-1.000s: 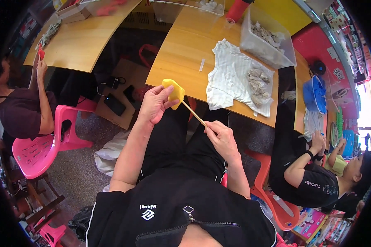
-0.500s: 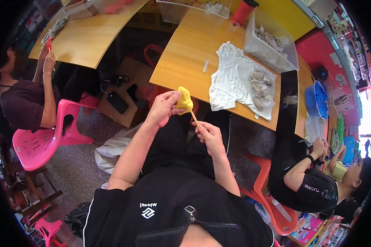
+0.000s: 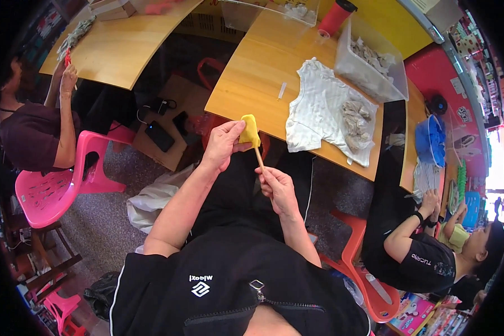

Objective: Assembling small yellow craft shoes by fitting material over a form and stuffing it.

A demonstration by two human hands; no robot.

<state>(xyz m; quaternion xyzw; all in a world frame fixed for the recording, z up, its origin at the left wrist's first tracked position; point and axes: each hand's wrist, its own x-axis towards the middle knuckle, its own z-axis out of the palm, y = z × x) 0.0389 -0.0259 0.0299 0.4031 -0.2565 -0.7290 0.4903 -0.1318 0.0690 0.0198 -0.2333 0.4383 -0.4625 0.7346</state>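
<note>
Yellow, flat, flexible-looking piece (image 3: 250, 132) at the upper end of a slim, tan, wooden-looking stick (image 3: 259, 158), centre of the frame! Over on the left, a pink plastic chair (image 3: 46, 193); then your left hand (image 3: 225, 145), thumb and fingers pinching the yellow piece's edge. Light and soft, by its look: take it by that edge, no hard squeeze needed. Just right, your right hand (image 3: 278, 189) grips the stiff-looking stick below, a sensible handle. Further right, a white cloth garment (image 3: 315, 106) lies on the wooden table (image 3: 252, 75).
</note>
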